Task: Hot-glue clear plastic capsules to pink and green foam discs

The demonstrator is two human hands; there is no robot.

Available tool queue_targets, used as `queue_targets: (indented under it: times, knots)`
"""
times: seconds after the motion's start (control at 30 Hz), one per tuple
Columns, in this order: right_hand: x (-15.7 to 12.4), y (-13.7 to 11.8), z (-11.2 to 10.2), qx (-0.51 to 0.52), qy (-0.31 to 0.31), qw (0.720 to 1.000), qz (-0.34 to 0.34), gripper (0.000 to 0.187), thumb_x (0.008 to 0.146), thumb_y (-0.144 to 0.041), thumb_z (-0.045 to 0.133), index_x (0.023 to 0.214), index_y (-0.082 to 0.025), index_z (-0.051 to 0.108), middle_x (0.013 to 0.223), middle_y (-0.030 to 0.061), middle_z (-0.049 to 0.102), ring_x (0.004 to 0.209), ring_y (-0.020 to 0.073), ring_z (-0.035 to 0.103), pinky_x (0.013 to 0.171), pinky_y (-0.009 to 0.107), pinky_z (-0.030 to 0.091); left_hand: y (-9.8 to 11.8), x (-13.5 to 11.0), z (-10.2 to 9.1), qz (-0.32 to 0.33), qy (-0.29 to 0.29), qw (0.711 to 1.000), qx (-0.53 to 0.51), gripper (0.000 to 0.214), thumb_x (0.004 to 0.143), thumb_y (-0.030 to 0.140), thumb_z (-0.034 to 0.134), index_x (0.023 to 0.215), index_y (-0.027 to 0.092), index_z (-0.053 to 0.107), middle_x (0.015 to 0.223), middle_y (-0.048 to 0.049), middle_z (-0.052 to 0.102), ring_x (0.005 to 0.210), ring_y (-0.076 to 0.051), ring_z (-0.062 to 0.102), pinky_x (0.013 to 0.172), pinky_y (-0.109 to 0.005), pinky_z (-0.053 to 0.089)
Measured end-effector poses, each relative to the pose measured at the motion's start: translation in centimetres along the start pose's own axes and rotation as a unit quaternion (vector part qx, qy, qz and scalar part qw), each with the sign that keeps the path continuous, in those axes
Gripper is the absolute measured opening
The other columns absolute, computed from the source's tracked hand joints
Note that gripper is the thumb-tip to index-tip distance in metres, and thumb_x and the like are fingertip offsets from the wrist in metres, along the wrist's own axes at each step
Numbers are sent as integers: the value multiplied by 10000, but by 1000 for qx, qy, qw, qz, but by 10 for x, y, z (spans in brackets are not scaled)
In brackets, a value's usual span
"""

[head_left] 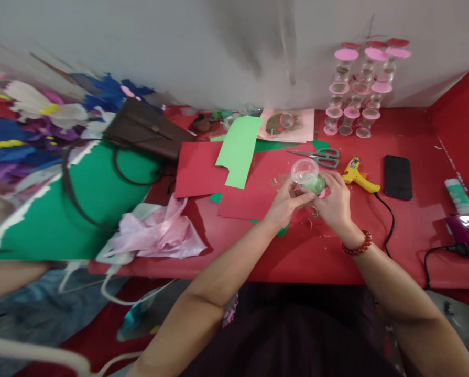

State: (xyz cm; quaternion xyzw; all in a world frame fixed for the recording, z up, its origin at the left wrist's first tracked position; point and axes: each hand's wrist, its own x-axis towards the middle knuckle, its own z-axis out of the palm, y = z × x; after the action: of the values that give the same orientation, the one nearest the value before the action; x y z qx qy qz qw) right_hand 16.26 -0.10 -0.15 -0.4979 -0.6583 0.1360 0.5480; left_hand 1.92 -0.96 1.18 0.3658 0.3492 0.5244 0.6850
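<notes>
A small clear plastic cup with a green paper piece and a bit of pink under it is held between both hands above the red table. My left hand pinches the cup's near side with closed fingers. My right hand, with a red bead bracelet on the wrist, is curled round the green and pink part from the right. Red paper sheets lie just under the hands.
Scissors, a yellow glue gun with its cord, a black phone and a purple device lie to the right. Stacked cups with pink discs stand at the wall. Green paper, pink ribbon, a brown pouch lie left.
</notes>
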Motion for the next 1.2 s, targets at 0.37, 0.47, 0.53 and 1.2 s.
queue_targets:
  times: [0.37, 0.47, 0.53, 1.2]
  knots:
    - [-7, 7, 8, 0, -72, 997, 0, 587, 754, -125, 671, 1323, -268, 637, 1317, 122, 676, 1238, 302, 668, 1049, 525, 598, 0, 15, -8, 17, 30, 999, -10, 564, 527, 293, 1010, 1003, 212, 719, 919, -12, 759, 848, -182, 717, 773, -318, 560]
    - [-8, 6, 7, 12, -86, 996, -9, 641, 766, -114, 663, 1382, -278, 593, 1337, 122, 648, 1230, 296, 665, 1010, 511, 623, 6, 15, -8, 32, 29, 999, -4, 507, 564, 311, 988, 981, 216, 716, 880, 2, 751, 768, -155, 700, 692, -286, 533]
    - [-9, 5, 8, 24, -91, 995, -13, 646, 766, -104, 653, 1387, -269, 584, 1316, 122, 641, 1156, 275, 691, 978, 494, 640, 10, 16, -10, 34, 34, 999, 4, 461, 596, 316, 968, 962, 215, 707, 869, 2, 748, 727, -147, 691, 641, -277, 512]
    - [4, 4, -2, 105, 5, 989, 109, 210, 999, -425, 617, 912, -238, 660, 711, -18, 650, 650, 138, 637, 654, 295, 555, 3, 31, -27, 85, 18, 993, 83, 485, 576, 216, 918, 970, 220, 636, 937, 12, 703, 859, -153, 666, 818, -307, 519]
